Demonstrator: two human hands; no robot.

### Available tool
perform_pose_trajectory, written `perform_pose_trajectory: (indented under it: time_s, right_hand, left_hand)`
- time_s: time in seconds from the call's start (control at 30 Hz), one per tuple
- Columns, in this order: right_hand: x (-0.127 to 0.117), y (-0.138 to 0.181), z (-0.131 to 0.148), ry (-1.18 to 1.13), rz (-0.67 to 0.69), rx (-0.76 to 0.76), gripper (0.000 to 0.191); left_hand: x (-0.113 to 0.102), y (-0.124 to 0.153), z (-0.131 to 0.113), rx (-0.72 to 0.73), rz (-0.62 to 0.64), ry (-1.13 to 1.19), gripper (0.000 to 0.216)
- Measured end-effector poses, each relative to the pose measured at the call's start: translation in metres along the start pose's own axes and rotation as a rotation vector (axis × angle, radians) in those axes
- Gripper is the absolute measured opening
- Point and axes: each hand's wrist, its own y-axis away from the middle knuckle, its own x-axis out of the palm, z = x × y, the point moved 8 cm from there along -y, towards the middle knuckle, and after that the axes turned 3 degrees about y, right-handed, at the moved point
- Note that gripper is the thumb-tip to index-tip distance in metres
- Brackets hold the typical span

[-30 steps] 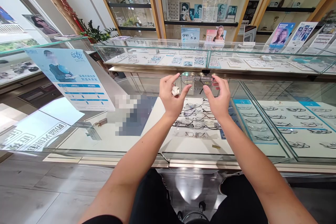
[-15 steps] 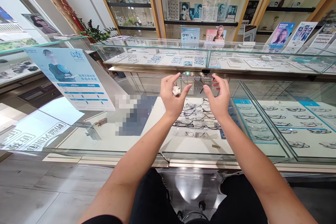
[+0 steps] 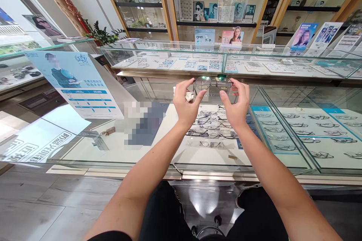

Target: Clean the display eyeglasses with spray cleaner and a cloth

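Observation:
Both my hands hold up a pair of thin-framed glasses (image 3: pixel 212 83) over a glass display counter (image 3: pixel 158 147). My left hand (image 3: pixel 185 101) pinches the left end of the frame between thumb and forefinger, and a small white wad (image 3: pixel 189 97), cloth or tissue, is tucked in its palm. My right hand (image 3: pixel 236 103) grips the right end of the frame. Under the glass, right below my hands, lie several pairs of glasses (image 3: pixel 210 126) on a white tray.
A tilted poster stand (image 3: pixel 76 84) rests on the counter to the left. More glass cases with eyewear (image 3: pixel 316 128) stand to the right and behind (image 3: pixel 198 62). Shelves with photos and signs (image 3: pixel 215 11) line the back wall. My knees and a stool base (image 3: pixel 207 229) are at the bottom.
The glasses and both hands have risen slightly; the hold on the frame is the same.

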Motion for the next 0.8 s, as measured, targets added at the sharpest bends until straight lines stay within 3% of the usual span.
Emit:
perform_pose_trajectory:
  time_s: [0.8]
  right_hand:
    - [0.0007, -0.0002, 0.0012, 0.023, 0.016, -0.003, 0.05]
  left_hand:
    - [-0.0026, -0.0009, -0.0045, 0.047, -0.015, -0.016, 0.05]
